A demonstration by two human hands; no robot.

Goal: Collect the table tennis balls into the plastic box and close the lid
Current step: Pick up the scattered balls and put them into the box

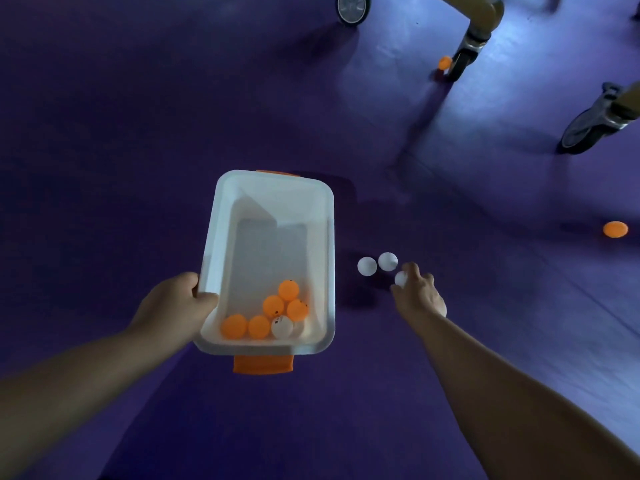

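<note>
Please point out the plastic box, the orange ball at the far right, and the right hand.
plastic box (277, 195): head view, far inner wall.
orange ball (615, 229): head view, its middle.
right hand (420, 296): head view, its back; fingers pinch a white ball (400, 279).

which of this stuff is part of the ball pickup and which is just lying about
Job: plastic box, held by left hand; balls inside; loose white balls; white ball in right hand; stray orange balls.
Not: wheeled legs; purple floor.

Seven orange balls, at least four white balls, one plastic box, three wheels
</note>
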